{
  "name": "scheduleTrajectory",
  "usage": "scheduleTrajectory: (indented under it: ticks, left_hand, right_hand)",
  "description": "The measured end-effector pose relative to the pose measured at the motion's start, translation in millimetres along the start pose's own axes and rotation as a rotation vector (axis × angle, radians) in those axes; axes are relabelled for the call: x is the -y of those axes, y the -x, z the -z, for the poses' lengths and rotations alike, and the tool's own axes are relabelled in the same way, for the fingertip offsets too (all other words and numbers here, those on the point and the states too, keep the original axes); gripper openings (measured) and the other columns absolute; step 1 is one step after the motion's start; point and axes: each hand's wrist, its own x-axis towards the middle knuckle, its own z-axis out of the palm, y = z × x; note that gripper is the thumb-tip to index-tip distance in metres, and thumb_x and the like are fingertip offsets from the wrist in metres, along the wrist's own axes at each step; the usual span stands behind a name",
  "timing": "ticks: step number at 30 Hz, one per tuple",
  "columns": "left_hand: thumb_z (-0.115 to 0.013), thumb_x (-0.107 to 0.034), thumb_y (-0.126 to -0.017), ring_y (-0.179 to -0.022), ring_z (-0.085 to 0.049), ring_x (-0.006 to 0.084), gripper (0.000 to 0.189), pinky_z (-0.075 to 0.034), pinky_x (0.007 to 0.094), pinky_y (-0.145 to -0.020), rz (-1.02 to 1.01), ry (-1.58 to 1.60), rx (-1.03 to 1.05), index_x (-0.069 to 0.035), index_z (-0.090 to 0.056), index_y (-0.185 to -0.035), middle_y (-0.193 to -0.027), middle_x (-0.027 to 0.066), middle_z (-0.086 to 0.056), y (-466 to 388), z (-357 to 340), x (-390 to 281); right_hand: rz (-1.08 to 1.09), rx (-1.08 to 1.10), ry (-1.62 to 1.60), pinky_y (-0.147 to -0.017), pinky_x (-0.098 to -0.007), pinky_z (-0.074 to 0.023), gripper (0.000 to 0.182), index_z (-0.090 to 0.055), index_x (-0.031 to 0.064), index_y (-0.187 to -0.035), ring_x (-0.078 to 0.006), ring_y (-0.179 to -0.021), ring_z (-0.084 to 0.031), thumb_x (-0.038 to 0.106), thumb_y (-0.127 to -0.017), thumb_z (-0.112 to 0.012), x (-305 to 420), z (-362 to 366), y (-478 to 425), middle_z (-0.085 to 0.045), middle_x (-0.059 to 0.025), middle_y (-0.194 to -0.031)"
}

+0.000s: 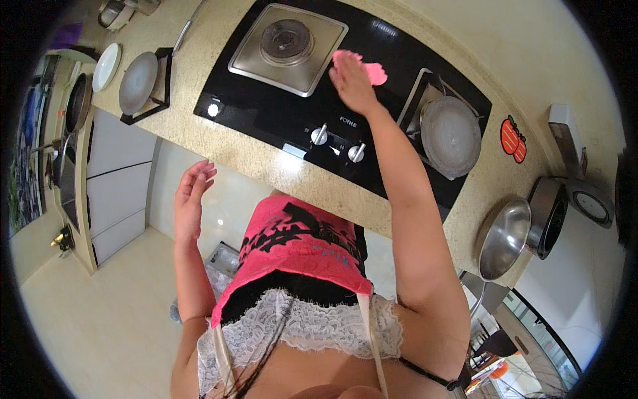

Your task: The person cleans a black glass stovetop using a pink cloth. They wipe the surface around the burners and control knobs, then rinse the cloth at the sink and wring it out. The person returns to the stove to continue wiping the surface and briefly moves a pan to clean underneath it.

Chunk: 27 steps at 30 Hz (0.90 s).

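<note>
My right hand (352,86) lies flat on a pink cloth (376,73), pressing it against the black glass top of a Fotile gas cooktop (269,112). It is between the left burner (287,42), which sits bare on a square metal plate, and the right burner's side. My left hand (195,187) hangs in the air in front of the counter edge, fingers slightly bent, holding nothing. Two silver control knobs (319,135) are at the cooktop's front. A round grey metal lid or pan (451,137) rests on the black pan support at the right.
Left on the counter are a black pan support (166,85) with a grey round disc (138,83), and a white plate (106,67). At the right stand a steel frying pan (506,239), a dark round appliance (546,217) and a red fruit-shaped mat (513,139).
</note>
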Motion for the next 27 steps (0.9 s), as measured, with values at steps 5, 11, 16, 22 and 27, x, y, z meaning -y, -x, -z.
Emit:
scheduleTrajectory:
  ticks: [5, 11, 16, 22, 27]
  left_hand:
    - [-0.049, -0.021, -0.100, -0.114, -0.057, 0.0204, 0.033, -0.044, 0.0347, -0.098, 0.068, -0.012, -0.004, -0.003, -0.054, -0.127, -0.123, 0.0107, -0.059, -5.8, 20.3, 23.2]
    - [-0.049, -0.022, -0.100, -0.113, -0.057, 0.0207, 0.033, -0.045, 0.0351, -0.098, 0.157, -0.002, -0.037, -0.003, -0.054, -0.126, -0.122, 0.0100, -0.059, -22.7, 58.8, 49.5]
    - [-0.047, -0.018, -0.100, -0.112, -0.058, 0.0193, 0.030, -0.045, 0.0336, -0.096, 0.095, 0.065, -0.038, -0.002, -0.054, -0.125, -0.120, 0.0085, -0.060, -60.8, 75.9, 42.7]
    - [-0.048, -0.020, -0.100, -0.112, -0.058, 0.0197, 0.031, -0.045, 0.0338, -0.097, 0.033, 0.123, 0.007, -0.003, -0.054, -0.125, -0.121, 0.0094, -0.060, -72.2, 73.8, 26.2]
    - [-0.049, -0.018, -0.100, -0.112, -0.058, 0.0192, 0.029, -0.045, 0.0333, -0.097, -0.022, 0.080, -0.064, -0.003, -0.055, -0.125, -0.120, 0.0087, -0.061, -36.3, 81.7, 6.1]
  right_hand:
    - [-0.088, -0.235, 0.067, -0.112, -0.0450, -0.0271, 0.055, -0.044, -0.0038, -0.132, -0.0390, -0.132, -0.039, 0.034, -0.094, -0.053, -62.6, 31.7, -7.5, -0.044, -0.0270, -0.138]
    - [-0.402, -0.233, 0.297, -0.116, -0.0456, -0.0173, 0.071, -0.034, -0.0043, -0.142, -0.0396, -0.140, -0.026, 0.051, -0.097, -0.035, -114.5, 26.5, -80.5, -0.035, -0.0255, -0.147]
    - [-0.137, -0.018, 0.137, -0.116, -0.0479, -0.0132, 0.077, -0.025, -0.0082, -0.143, -0.0440, -0.141, -0.018, 0.048, -0.095, -0.044, 0.8, -19.6, -45.3, -0.021, -0.0319, -0.149]
    - [-0.320, 0.309, -0.175, -0.118, -0.0465, -0.0018, 0.087, -0.009, -0.0152, -0.144, -0.0424, -0.144, -0.001, 0.047, -0.095, -0.046, 177.7, -67.9, 24.5, -0.004, -0.0307, -0.154]
    - [0.135, 0.152, -0.278, -0.118, -0.0443, -0.0083, 0.081, -0.022, -0.0113, -0.144, -0.0346, -0.145, -0.014, 0.042, -0.091, -0.053, 273.1, -143.9, -20.8, -0.021, -0.0244, -0.153]
